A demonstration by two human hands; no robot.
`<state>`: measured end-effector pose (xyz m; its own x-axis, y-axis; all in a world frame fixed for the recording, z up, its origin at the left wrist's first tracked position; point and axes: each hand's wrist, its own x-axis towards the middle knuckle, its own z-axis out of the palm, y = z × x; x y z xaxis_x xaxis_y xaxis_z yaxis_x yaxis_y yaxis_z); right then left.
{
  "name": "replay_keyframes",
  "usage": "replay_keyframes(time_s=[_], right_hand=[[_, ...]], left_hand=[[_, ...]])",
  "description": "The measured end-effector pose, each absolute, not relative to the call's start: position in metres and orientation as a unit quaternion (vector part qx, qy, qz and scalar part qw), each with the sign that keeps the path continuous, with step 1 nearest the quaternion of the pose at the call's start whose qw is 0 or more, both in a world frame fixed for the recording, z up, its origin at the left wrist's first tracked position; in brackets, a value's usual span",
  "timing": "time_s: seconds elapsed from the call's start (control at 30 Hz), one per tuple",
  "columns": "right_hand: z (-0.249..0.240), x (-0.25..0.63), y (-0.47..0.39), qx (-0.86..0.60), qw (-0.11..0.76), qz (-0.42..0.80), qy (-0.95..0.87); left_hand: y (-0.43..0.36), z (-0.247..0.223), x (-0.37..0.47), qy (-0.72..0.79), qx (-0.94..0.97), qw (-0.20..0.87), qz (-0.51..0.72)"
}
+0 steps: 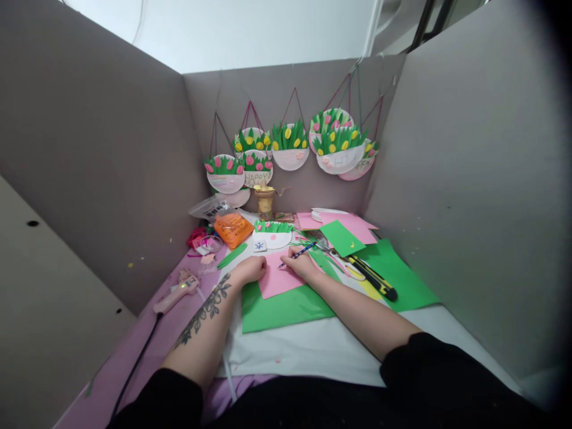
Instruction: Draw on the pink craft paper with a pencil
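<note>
My right hand is closed round a dark blue patterned pencil, its tip down on a sheet of pink paper. At the left edge of that sheet rests my left hand, its fingers curled into a loose fist with nothing visible in them. Beneath the pink sheet lies a larger green paper. Just beyond my hands is a white paper-plate half with green paper grass and pink flowers, and a small white tile with a dark mark on it.
To the right lie a black and yellow utility knife, scissors and green sheets. A pink glue gun with a cord sits left, near an orange bag. Finished plate baskets hang on the grey back panel.
</note>
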<state>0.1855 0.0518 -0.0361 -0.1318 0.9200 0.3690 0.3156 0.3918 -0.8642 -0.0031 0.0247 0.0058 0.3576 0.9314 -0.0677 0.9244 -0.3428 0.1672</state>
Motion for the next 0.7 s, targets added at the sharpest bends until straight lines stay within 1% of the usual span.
replay_keyframes(time_s=[0.33,0.7], right_hand=[[-0.0347,0.1847,0.0506,-0.462,0.459,0.311,-0.692],[-0.0377,0.1845,0.052,-0.465,0.477,0.298,-0.684]], left_hand=[[0.0238,0.0071,-0.0028,0.569,0.817,0.095,0.02],[0.0258,0.0046,-0.0036,0.566,0.819,0.091,0.018]])
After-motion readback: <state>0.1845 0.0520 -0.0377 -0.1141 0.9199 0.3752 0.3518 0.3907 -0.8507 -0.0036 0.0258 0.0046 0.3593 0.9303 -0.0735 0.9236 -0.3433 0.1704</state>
